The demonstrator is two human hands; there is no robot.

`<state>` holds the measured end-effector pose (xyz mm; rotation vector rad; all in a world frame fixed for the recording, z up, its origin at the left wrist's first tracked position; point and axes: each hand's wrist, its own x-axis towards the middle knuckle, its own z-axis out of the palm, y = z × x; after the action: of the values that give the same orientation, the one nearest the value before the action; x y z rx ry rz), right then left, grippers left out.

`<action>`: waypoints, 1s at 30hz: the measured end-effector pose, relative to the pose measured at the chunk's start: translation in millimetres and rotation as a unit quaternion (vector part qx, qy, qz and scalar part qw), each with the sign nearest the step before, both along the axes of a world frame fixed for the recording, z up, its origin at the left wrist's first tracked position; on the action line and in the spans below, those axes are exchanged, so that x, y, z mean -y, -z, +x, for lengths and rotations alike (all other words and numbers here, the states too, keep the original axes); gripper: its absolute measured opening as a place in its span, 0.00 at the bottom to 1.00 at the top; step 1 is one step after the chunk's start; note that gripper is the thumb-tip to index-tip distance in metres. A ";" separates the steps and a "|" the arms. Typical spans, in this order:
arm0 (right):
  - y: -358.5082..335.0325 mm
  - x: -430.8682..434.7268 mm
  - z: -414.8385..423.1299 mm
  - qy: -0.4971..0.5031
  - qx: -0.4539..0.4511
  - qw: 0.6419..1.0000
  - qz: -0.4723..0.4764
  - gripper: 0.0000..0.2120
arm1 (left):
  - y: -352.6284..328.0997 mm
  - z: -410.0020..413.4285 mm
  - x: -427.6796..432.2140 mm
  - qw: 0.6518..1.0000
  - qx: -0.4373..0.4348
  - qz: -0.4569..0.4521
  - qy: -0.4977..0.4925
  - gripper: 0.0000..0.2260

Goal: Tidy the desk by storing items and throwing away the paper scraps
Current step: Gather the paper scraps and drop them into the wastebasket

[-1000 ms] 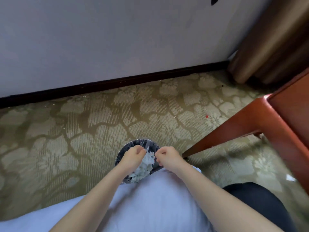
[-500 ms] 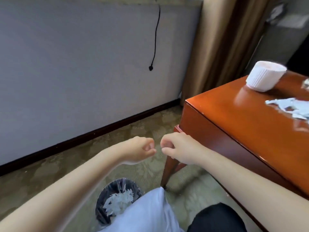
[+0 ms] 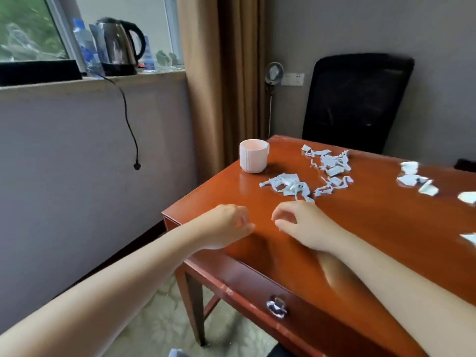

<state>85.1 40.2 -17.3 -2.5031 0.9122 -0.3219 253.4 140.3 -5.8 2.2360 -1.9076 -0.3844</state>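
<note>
White paper scraps [image 3: 291,186] lie in a loose heap on the glossy red-brown desk [image 3: 373,228], with more scraps [image 3: 331,161] behind them and others [image 3: 417,177] farther right. A white ribbed cup [image 3: 253,155] stands near the desk's far left corner. My left hand [image 3: 226,228] hovers over the desk's left corner, fingers loosely curled, holding nothing. My right hand [image 3: 301,225] hangs just short of the nearest scraps, fingers loosely curled and empty. The waste bin is out of view.
A black office chair [image 3: 355,101] stands behind the desk. A drawer with a metal pull [image 3: 277,306] faces me. On the windowsill sit a kettle [image 3: 119,45] and bottles; its cord [image 3: 128,119] dangles down the wall. A brown curtain [image 3: 221,73] hangs beside the desk.
My hands rose from the bin on the floor, where they dropped scraps, up to the desk top. The view swung from the carpet up to the desk.
</note>
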 end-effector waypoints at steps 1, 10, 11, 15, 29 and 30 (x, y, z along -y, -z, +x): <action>2.5 6.6 -13.9 0.024 0.007 1.000 -0.001 0.08 | 5.3 -6.2 11.7 1.000 0.007 0.000 0.003 0.15; 42.5 53.9 -105.5 0.221 0.021 0.971 -0.085 0.20 | 51.5 -42.0 93.4 0.991 0.028 -0.069 -0.111 0.42; 43.0 61.2 -108.8 0.228 0.028 0.969 -0.086 0.21 | 55.5 -45.6 101.7 0.989 0.017 -0.083 -0.122 0.44; 42.6 91.6 -101.9 0.209 0.021 0.973 -0.095 0.25 | 64.2 -48.0 132.7 0.979 -0.012 -0.148 -0.141 0.44; 46.7 185.9 -46.8 0.162 -0.039 0.980 -0.112 0.41 | 64.7 -34.0 210.1 0.978 -0.016 -0.183 -0.095 0.25; 46.9 190.5 -43.5 0.162 -0.046 0.980 -0.107 0.40 | 64.1 -33.1 212.7 0.978 -0.020 -0.187 -0.090 0.23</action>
<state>41.6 -150.3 -64.2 -2.5728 1.3955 -0.4318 220.2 -72.4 -69.8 2.1034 -1.5817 -0.0360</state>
